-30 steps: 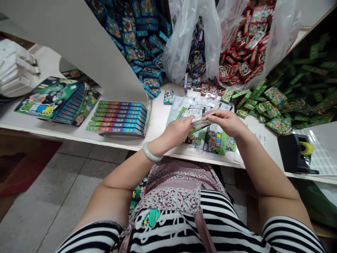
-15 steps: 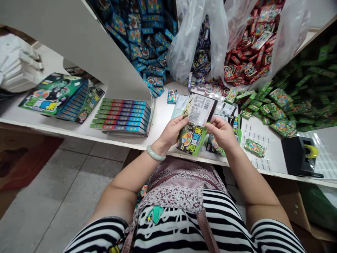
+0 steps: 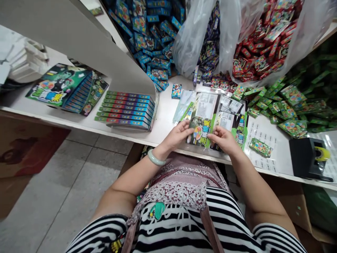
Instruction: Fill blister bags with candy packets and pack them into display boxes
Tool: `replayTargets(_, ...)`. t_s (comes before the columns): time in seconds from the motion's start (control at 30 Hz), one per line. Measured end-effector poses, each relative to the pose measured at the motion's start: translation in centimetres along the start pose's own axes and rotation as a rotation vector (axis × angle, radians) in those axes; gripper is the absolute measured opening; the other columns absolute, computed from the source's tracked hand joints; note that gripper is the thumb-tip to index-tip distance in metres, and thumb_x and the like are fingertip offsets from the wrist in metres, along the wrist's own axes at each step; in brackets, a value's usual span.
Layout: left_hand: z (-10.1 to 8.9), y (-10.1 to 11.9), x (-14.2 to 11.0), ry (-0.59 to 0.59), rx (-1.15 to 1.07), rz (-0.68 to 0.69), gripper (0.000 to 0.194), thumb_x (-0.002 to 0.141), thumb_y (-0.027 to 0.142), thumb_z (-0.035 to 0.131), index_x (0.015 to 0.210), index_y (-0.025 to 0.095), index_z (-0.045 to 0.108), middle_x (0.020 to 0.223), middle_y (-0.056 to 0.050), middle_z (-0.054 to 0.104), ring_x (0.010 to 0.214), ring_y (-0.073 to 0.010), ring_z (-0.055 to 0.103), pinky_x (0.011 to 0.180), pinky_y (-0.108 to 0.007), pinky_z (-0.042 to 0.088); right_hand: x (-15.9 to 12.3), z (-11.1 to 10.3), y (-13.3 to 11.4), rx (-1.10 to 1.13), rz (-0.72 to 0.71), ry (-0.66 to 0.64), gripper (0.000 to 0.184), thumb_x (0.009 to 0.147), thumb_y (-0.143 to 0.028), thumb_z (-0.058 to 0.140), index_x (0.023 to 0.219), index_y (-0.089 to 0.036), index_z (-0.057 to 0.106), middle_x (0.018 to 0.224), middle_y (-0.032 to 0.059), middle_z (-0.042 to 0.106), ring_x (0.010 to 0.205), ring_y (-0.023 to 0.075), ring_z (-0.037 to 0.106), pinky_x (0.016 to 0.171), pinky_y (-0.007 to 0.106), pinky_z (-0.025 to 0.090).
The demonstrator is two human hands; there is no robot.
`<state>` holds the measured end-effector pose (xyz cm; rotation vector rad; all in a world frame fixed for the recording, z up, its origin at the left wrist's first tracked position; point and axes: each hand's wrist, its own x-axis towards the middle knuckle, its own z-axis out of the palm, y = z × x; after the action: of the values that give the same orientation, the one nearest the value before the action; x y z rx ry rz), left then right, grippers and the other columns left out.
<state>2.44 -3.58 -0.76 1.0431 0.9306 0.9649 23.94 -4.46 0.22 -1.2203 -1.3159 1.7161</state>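
A flat printed packaging card (image 3: 200,130), black and green with colourful lettering and a white label panel at its far end, lies low over the table's front part between my hands. My left hand (image 3: 178,136), with a pale green bangle at the wrist, pinches its left edge between thumb and fingers. At the right edge, my right hand (image 3: 222,138) has thumb and fingertips closed on it. Similar printed cards (image 3: 233,117) lie overlapping just to the right, partly under my right hand. Clear plastic sleeves (image 3: 182,104) lie beyond my left hand.
Small green boxes (image 3: 292,98) spill from the right; red boxes (image 3: 265,52) and purple boxes (image 3: 210,52) fill plastic bags behind. Blue boxes (image 3: 155,42) are heaped at the back. Stacked boxes (image 3: 126,109) and a display box (image 3: 55,86) stand left, a tape dispenser (image 3: 306,158) right.
The card has come down flatter toward the table, and both hands have moved with it, slightly lower. The whole view has shifted a little.
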Motion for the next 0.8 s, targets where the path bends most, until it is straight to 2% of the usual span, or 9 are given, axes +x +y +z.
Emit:
replayTargets(0.1, -0.1, 0.2, 0.8, 0.113, 0.059, 0.105, 0.054, 0.089, 0.052, 0.063, 0.135, 0.026, 0.051, 0.113, -0.007, 0.071, 0.102, -0.0198, 0.069, 0.087, -0.035, 0.059, -1.3, -0.1, 0.6, 0.013, 0.054, -0.176, 0.037, 0.07, -0.05, 0.081, 0.083, -0.023, 0.06, 0.071, -0.0025, 0.064, 0.063, 0.0149, 0.062, 0.061, 0.031, 0.056)
replayTargets(0.13, 0.1, 0.2, 1.0, 0.11, 0.077, 0.133, 0.057, 0.09, 0.051, 0.062, 0.14, 0.027, 0.046, 0.115, -0.007, 0.07, 0.104, -0.0197, 0.069, 0.089, -0.036, 0.059, -1.7, -0.1, 0.6, 0.019, 0.034, -0.177, 0.038, 0.071, -0.051, 0.081, 0.091, -0.024, 0.062, 0.077, -0.0009, 0.067, 0.071, 0.0171, 0.066, 0.067, 0.033, 0.058)
replayTargets(0.23, 0.7, -0.2, 0.4, -0.007, 0.102, 0.159, 0.074, 0.088, 0.048, 0.065, 0.151, 0.031, 0.031, 0.109, -0.006, 0.07, 0.098, -0.018, 0.069, 0.089, -0.036, 0.059, -2.5, -0.5, 0.1, 0.022, -0.114, 0.073, 0.058, 0.074, -0.05, 0.08, 0.122, -0.03, 0.054, 0.093, 0.0012, 0.07, 0.086, 0.0206, 0.07, 0.078, 0.038, 0.061)
replayTargets(0.3, 1.1, -0.4, -0.4, -0.108, 0.111, 0.153, 0.084, 0.087, 0.045, 0.068, 0.156, 0.034, 0.022, 0.1, -0.003, 0.069, 0.09, -0.0161, 0.068, 0.086, -0.034, 0.059, -2.8, -0.9, -0.3, -0.026, -0.2, 0.256, 0.072, 0.076, -0.048, 0.079, 0.136, -0.034, 0.043, 0.096, 0.0013, 0.07, 0.081, 0.0208, 0.07, 0.072, 0.037, 0.061)
replayTargets(0.37, 1.1, -0.3, -1.3, -0.187, 0.124, 0.167, 0.085, 0.088, 0.042, 0.068, 0.157, 0.035, 0.019, 0.097, -0.002, 0.068, 0.085, -0.0146, 0.068, 0.084, -0.033, 0.059, -3.0, -1.2, -0.6, -0.078, -0.259, 0.328, 0.073, 0.079, -0.046, 0.078, 0.14, -0.035, 0.04, 0.096, 0.0019, 0.069, 0.077, 0.0205, 0.069, 0.065, 0.035, 0.061)
replayTargets(0.5, 0.4, -0.1, -2.2, -0.238, 0.205, 0.219, 0.075, 0.089, 0.038, 0.069, 0.152, 0.033, 0.03, 0.088, 0.0, 0.065, 0.075, -0.0125, 0.064, 0.072, -0.028, 0.057, -3.2, -0.9, -0.3, -0.125, -0.308, 0.33, 0.053, 0.082, -0.041, 0.075, 0.13, -0.032, 0.054, 0.093, 0.0005, 0.067, 0.072, 0.0162, 0.067, 0.06, 0.031, 0.058)
replayTargets(0.6, 0.0, -0.2, -2.0, -0.12, 0.375, 0.296, 0.047, 0.093, 0.039, 0.064, 0.136, 0.027, 0.05, 0.077, 0.003, 0.06, 0.065, -0.0102, 0.057, 0.064, -0.024, 0.051, -3.0, -0.6, 0.1, -0.206, -0.28, 0.272, 0.038, 0.085, -0.038, 0.071, 0.12, -0.028, 0.062, 0.082, -0.0016, 0.065, 0.059, 0.0118, 0.057, 0.054, 0.028, 0.053)
replayTargets(0.67, 0.0, -0.2, -1.6, -0.006, 0.476, 0.363, 0.024, 0.097, 0.039, 0.057, 0.114, 0.023, 0.061, 0.076, 0.002, 0.059, 0.065, -0.0095, 0.055, 0.064, -0.024, 0.049, -2.7, -0.5, 0.2, -0.229, -0.26, 0.253, 0.028, 0.086, -0.039, 0.068, 0.11, -0.025, 0.065, 0.076, -0.0021, 0.064, 0.056, 0.0112, 0.053, 0.051, 0.027, 0.05)
replayTargets(0.8, 0.6, 0.6, -0.6, 0.061, 0.497, 0.379, 0.024, 0.096, 0.039, 0.057, 0.085, 0.018, 0.062, 0.077, 0.001, 0.06, 0.069, -0.0097, 0.056, 0.065, -0.023, 0.047, -2.5, -0.9, -0.4, -0.23, -0.276, 0.272, 0.022, 0.089, -0.044, 0.063, 0.087, -0.022, 0.065, 0.074, 0.0, 0.062, 0.059, 0.0124, 0.054, 0.051, 0.027, 0.05)
